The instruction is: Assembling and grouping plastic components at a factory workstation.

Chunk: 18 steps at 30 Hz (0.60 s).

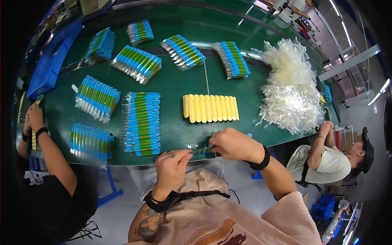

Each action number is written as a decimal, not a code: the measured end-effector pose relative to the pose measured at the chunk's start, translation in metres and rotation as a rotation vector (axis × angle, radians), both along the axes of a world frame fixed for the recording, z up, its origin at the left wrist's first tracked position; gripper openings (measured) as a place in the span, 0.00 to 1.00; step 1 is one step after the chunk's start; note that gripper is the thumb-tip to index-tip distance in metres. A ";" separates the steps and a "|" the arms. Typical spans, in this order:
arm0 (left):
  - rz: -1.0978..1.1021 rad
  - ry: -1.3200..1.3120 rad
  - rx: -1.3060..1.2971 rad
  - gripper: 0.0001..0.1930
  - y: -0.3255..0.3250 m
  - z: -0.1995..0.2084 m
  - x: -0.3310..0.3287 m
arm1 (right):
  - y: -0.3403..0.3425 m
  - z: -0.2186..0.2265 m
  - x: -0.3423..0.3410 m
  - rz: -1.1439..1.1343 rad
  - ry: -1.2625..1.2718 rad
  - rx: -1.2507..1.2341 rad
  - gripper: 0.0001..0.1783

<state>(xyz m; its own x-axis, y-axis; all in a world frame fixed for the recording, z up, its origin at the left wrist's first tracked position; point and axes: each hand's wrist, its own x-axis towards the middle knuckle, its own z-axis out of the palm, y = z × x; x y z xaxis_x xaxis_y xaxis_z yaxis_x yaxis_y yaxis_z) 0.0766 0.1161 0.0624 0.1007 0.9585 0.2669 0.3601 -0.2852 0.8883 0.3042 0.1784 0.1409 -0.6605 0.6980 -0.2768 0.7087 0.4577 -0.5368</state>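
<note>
Just over the table's near edge, my left hand (pixel 172 166) pinches one end of a narrow blue-green strip in a clear sleeve (pixel 202 150). My right hand (pixel 232 143) grips its other end, fingers closed. Beyond my right hand lies a row of yellow round-ended flat strips (pixel 210 108), overlapping side by side. Nearest my left hand is a long stack of blue and green sleeved strips (pixel 142 123). To the far right of my hands is a big heap of clear plastic sleeves (pixel 289 90). What the strips are I cannot make out for certain.
More stacks of blue-green sleeved strips (pixel 98 99) are spread over the green table (pixel 175 81). A blue tray (pixel 55 61) stands at the left. Co-workers sit on both sides, one person's hands (pixel 36 116) at the left edge, another's (pixel 326 130) at the right.
</note>
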 end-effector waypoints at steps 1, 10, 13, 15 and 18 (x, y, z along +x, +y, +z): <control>0.001 0.003 -0.015 0.03 0.000 0.000 -0.001 | -0.005 0.000 -0.002 0.016 -0.027 0.015 0.07; 0.008 -0.008 -0.013 0.04 -0.001 0.000 0.002 | -0.001 -0.006 0.005 0.037 -0.062 0.148 0.05; -0.005 -0.012 -0.007 0.04 0.002 0.002 0.002 | -0.007 -0.008 0.007 0.064 -0.080 0.229 0.04; 0.001 -0.023 -0.010 0.04 -0.002 -0.002 0.002 | -0.013 -0.007 0.007 0.060 -0.093 0.258 0.04; -0.013 -0.020 -0.015 0.04 -0.001 -0.003 -0.001 | -0.018 -0.004 0.005 0.093 -0.073 0.263 0.04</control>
<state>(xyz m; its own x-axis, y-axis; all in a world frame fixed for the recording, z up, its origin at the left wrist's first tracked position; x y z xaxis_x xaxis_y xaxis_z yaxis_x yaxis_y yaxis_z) 0.0757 0.1149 0.0598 0.1076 0.9609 0.2550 0.3388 -0.2765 0.8993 0.3089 0.1605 0.1372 -0.7103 0.6892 -0.1430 0.6892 0.6398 -0.3402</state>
